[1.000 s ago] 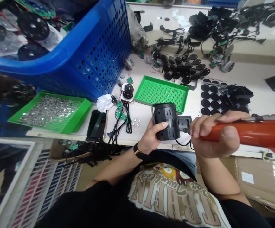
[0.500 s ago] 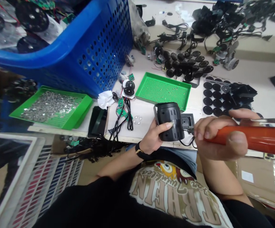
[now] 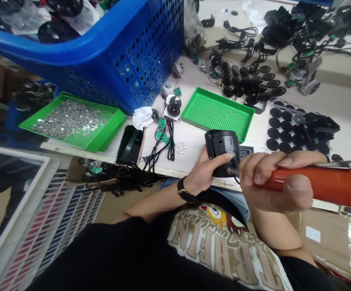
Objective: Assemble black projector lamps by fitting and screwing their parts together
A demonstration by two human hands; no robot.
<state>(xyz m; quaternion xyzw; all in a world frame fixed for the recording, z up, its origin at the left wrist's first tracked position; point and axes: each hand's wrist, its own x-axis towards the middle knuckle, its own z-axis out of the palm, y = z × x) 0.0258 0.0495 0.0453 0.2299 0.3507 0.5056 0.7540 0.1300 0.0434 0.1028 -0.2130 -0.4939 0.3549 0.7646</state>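
Note:
My left hand (image 3: 207, 171) is closed round a black cylindrical housing (image 3: 221, 146) with slots in its side, held at the table's front edge. My right hand (image 3: 274, 182) grips an orange-red electric screwdriver (image 3: 324, 184) that lies horizontally. Its metal tip touches the lower right side of the housing. A black square part (image 3: 246, 150) lies on the table just behind the housing.
An empty green mesh tray (image 3: 218, 113) sits behind the housing; another green tray (image 3: 72, 125) with small shiny parts is at the left. A big blue basket (image 3: 111, 56), a phone (image 3: 130, 144), small circuit boards with black cables (image 3: 163, 139), black discs (image 3: 284, 129) and lenses (image 3: 180, 147) lie around.
The view shifted, so everything sits further right and lower. The screwdriver tip closed in on the housing and now touches it. Both hands keep their grips.

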